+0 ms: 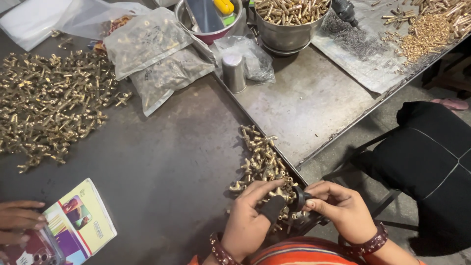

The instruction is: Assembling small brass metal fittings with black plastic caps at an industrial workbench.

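On the dark metal desk (171, 162), your left hand (250, 216) pinches a brass fitting (278, 193) while your right hand (338, 203) presses a black ring (299, 198) onto it, small pile (262, 159) beside, big heap (49, 103) seemingly untouched.

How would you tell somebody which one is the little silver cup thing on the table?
Start at the big steel bowl heaped with brass pieces at the top of the table. Go down and left to the clear plastic bags. The small metal cylinder stands upright right there, next to a crumpled bag; it is the only plain grey, smooth, standing thing among the brass bits.
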